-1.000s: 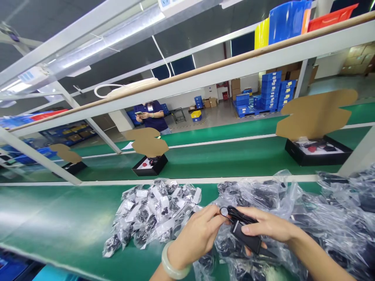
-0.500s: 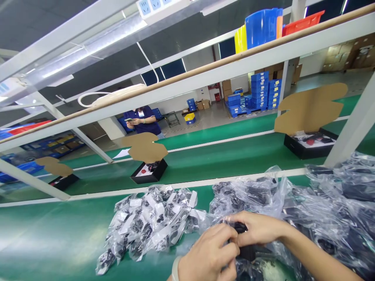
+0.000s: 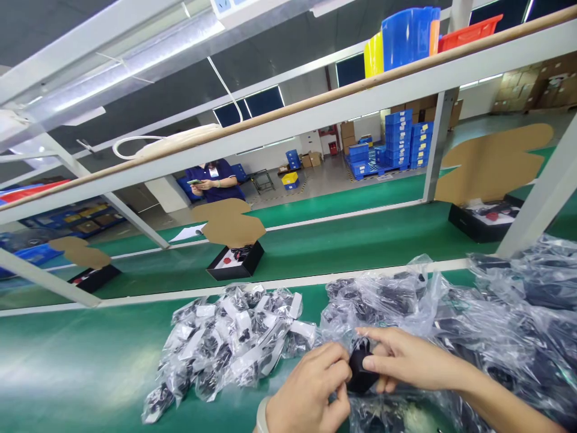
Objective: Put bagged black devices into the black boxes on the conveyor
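Both my hands meet low in the middle of the view over a heap of clear plastic bags (image 3: pixel 406 300) with black parts inside. My left hand (image 3: pixel 311 391) and my right hand (image 3: pixel 406 361) pinch a small black item (image 3: pixel 360 370) between their fingers. The item sits just above the bag heap. A second pile of small bagged black parts with white labels (image 3: pixel 234 343) lies on the green belt (image 3: pixel 90 361) to the left of my hands.
Open black boxes with brown cardboard flaps stand on the farther belt: one in the middle (image 3: pixel 234 261), one at right (image 3: pixel 482 219), one at left (image 3: pixel 92 276). White frame posts (image 3: pixel 536 204) cross the view. A person in dark blue (image 3: pixel 211 180) stands beyond. Blue crates (image 3: pixel 401 144) are stacked behind.
One second ago my right hand held a flat black item with a looped cord. My hands have since come together, and now pinch a compact black item between them.
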### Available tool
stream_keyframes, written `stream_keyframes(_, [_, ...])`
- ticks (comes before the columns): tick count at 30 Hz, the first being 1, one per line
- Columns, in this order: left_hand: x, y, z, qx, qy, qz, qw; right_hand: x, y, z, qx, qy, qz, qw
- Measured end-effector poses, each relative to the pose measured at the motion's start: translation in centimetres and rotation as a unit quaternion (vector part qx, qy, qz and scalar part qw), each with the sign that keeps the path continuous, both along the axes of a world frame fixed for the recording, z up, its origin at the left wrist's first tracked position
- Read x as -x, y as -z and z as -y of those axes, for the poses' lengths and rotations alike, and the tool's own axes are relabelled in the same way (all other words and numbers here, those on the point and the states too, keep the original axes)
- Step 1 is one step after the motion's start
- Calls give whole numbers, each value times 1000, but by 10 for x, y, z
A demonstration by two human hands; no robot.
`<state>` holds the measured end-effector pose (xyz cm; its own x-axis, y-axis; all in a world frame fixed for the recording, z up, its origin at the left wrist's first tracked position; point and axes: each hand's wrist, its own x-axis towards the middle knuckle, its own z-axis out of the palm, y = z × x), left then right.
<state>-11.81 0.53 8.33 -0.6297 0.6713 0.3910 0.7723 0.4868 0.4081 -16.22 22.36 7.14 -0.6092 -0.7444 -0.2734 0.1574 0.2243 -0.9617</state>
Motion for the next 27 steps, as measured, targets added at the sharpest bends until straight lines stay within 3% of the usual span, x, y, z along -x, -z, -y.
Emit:
stream_keyframes(4, [-1,0,4,5,-15,4,1000,-1,-1,0,28,-25,-16,999])
stream_keyframes(7, [-4,-1,5,-9,-16,20,1000,-4,-2,0,-48,-13,-128,990])
stream_keyframes(9, [-7,-3,5,-25,-15,31,999,-6,-1,2,-116,23,-201,972])
stream_keyframes(12, [-10,-8,4,-32,-29,40,998,-9,3,9,-135,61,-261,954])
stream_keyframes(14, [-11,-10,3,-47,-26,67,996,-11,8,14,-174,80,-321,927])
stream_keyframes(16, [-12,-12,1,-86,-6,103,991,-14,11,18,-241,69,-369,895])
stream_keyframes(18, [-11,-12,0,-128,0,122,984,-17,11,18,-276,40,-380,882])
stream_keyframes(23, [-4,-17,-2,-202,-73,102,971,-25,-7,2,-209,12,-397,894])
stream_keyframes(27, [3,-25,-6,-252,-19,95,963,-25,-20,2,-184,-21,-464,866])
